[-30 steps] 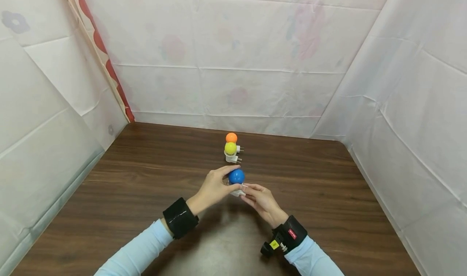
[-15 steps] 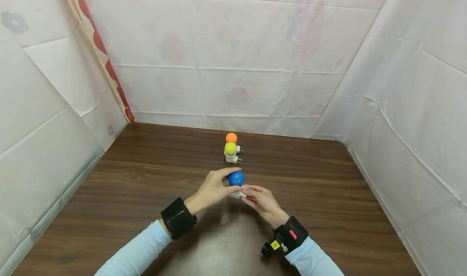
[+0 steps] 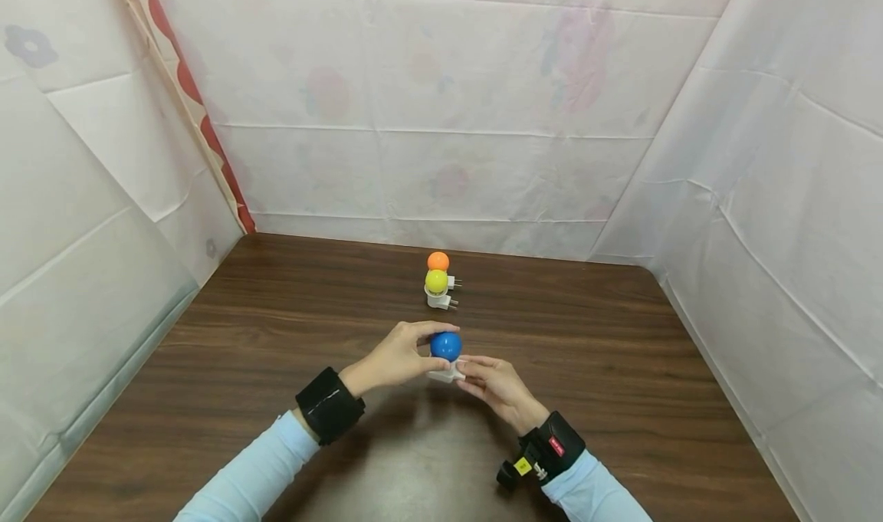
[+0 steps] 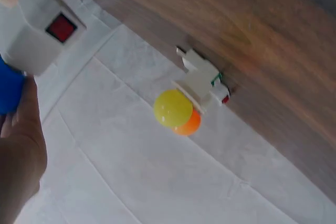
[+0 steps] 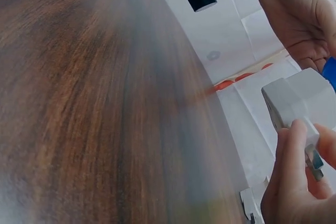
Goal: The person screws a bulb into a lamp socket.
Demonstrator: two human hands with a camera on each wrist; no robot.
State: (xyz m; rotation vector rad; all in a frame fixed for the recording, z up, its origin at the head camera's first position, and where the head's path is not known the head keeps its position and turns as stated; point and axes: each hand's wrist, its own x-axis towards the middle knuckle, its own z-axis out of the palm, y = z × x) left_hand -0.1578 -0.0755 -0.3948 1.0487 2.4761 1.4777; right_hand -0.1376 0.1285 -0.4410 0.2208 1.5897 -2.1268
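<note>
A blue light bulb (image 3: 446, 345) stands in a white plug-in lamp socket (image 3: 445, 375) over the table's middle. My left hand (image 3: 398, 358) grips the bulb from the left, with the thumb in front and the fingers reaching over the far side. From the right, my right hand (image 3: 502, 390) pinches the socket at its plug end. Metal prongs (image 5: 315, 163) show between the right fingers in the right wrist view. On the socket's side, the left wrist view shows a red switch (image 4: 61, 28). Much of the blue bulb is outside both wrist views.
Beyond the hands, a yellow bulb (image 3: 436, 281) in a white socket (image 3: 438, 300) stands before an orange bulb (image 3: 438, 261) in a similar one. Their prongs point right. White sheets (image 3: 441, 177) enclose the dark wooden table (image 3: 621, 353) at the back and sides.
Both hands have brought the blue bulb and its socket slightly closer to me. The left wrist has shifted a little left. The yellow and orange bulbs stay put.
</note>
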